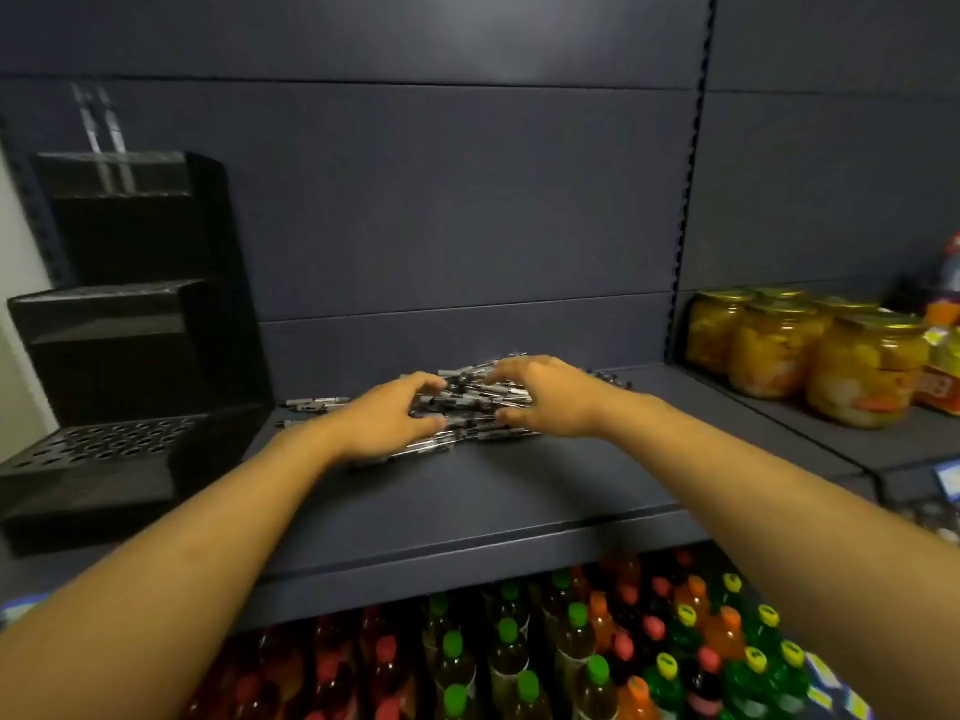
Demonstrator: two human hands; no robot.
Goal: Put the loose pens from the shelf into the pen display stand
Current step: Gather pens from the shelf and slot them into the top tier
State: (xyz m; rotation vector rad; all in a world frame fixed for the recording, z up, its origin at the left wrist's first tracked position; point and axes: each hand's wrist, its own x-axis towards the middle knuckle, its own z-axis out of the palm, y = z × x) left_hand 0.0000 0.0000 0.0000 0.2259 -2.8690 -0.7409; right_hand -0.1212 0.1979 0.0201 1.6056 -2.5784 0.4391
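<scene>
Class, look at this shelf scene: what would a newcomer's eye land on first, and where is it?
Both hands, left hand and right hand, close around the pile of loose pens at mid-shelf. To the left stands the black tiered pen display stand, two pens in its top tier. Jars of yellow preserves sit at right.

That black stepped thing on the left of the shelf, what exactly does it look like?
The pen display stand is black, plastic by the look of it, built in three rising tiers. The lowest tier's top is pierced with rows of round holes, all empty. Two pens stand upright in the top tier. It sits on the shelf, left of the loose pens; neither hand touches it.
</scene>
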